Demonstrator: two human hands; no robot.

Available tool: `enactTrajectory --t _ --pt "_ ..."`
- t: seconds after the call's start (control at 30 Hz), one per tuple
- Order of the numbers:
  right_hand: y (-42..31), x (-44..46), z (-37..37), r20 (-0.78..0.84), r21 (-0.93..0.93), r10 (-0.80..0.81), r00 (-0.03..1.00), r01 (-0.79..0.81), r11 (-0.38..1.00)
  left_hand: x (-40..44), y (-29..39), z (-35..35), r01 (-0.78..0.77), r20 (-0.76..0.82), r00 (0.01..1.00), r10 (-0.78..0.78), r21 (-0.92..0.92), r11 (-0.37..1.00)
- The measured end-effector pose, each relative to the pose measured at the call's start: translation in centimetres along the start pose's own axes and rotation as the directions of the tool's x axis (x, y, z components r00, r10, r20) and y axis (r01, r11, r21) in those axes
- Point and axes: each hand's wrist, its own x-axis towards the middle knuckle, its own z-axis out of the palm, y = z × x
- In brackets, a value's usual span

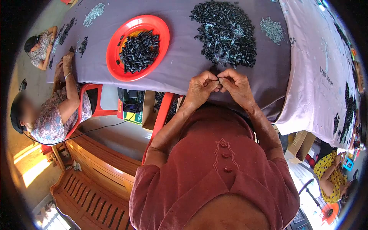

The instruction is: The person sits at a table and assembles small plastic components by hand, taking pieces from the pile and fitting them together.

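My left hand [201,89] and my right hand [237,87] meet fingertip to fingertip over the table's near edge. Both are closed in a pinch. Whatever sits between the fingertips is too small and covered to make out. Just beyond them lies a wide pile of small black tube-like pieces [226,34], with small clear or silvery pieces mixed in on top. A separate heap of small clear pieces [272,30] is to the pile's right. Left of my hands, a red plate [164,40] carries more of the black pieces [140,51].
A grey-purple cloth [180,46] covers the table; a pale printed cloth [306,76] hangs at right. People sit at left [57,115], far left [41,48] and far right [329,176]. A red chair [100,111], a wooden bench [96,195] and cardboard boxes [301,143] stand nearby.
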Motion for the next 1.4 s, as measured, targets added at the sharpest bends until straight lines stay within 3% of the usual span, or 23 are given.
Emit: enactTrajectory --t 0.1,0.17,0.2,0.4,0.47,0.57,0.63,0.67,0.77,0.9,0.97,1.0,1.07,1.13,1.4 --pt "-0.2 -0.2 -0.2 -0.002 -0.109 0.035 0.999 -0.035 0.993 0.1 -0.2 0.2 -0.029 -0.008 1.0 0.029 0.045 0.999" --pt "0.4 -0.2 -0.3 -0.042 -0.333 -0.216 0.975 0.19 0.923 0.0 -0.4 0.3 -0.049 -0.014 0.999 0.05 0.071 0.996" --pt "0.3 -0.2 -0.3 -0.044 -0.334 -0.216 0.975 0.19 0.923 0.0 -0.5 0.3 -0.048 -0.03 0.998 0.052 0.106 0.993" --pt "0.8 0.0 0.0 -0.11 -0.234 -0.18 0.977 0.15 0.961 0.3 -0.5 0.2 -0.063 -0.028 0.997 0.069 0.18 0.982" --pt "0.2 0.0 -0.1 -0.043 0.055 0.156 0.987 -0.154 0.987 0.3 -0.4 0.1 -0.053 -0.022 0.998 0.058 0.195 0.979" --pt "0.3 -0.1 -0.2 -0.023 0.136 0.049 0.999 -0.046 0.99 0.2 -0.4 0.1 -0.058 -0.006 0.998 0.059 0.032 0.998" --pt "0.0 -0.2 -0.3 -0.027 0.057 0.02 0.999 -0.018 0.998 0.1 0.0 0.3 -0.067 -0.018 0.998 0.066 -0.029 0.997" --pt "-0.1 -0.4 -0.3 -0.029 -0.019 -0.006 1.0 0.006 1.0 0.1 0.0 0.3 -0.065 -0.021 0.998 0.065 -0.029 0.997" --pt "-0.1 -0.4 -0.6 -0.023 0.056 0.012 1.0 -0.011 0.998 0.2 -0.2 0.6 -0.073 -0.02 0.997 0.072 -0.057 0.996" --pt "-0.4 -0.4 -0.5 -0.078 -0.025 0.058 0.995 -0.06 0.998 0.2 -0.4 0.7 -0.088 -0.017 0.996 0.088 -0.027 0.996" --pt "0.0 -0.3 -0.4 -0.106 -0.215 -0.065 0.992 0.041 0.976 0.1 -0.3 0.7 -0.079 -0.029 0.997 0.078 -0.004 0.997" --pt "0.0 -0.3 -0.4 -0.107 -0.215 -0.064 0.992 0.039 0.976 0.0 -0.3 0.8 -0.066 -0.05 0.996 0.068 0.043 0.997" --pt "0.1 -0.3 -0.1 -0.108 -0.355 -0.265 0.958 0.212 0.91 -0.1 -0.2 0.8 -0.049 -0.073 0.996 0.056 0.089 0.995" --pt "0.4 -0.1 0.2 -0.111 -0.399 -0.313 0.943 0.246 0.883 -0.2 0.2 1.0 -0.129 -0.102 0.983 0.152 0.203 0.971" --pt "0.3 -0.6 0.2 0.008 -0.592 -0.529 0.848 0.431 0.681 0.0 -0.1 1.3 -0.073 -0.172 0.981 0.087 0.087 0.994"
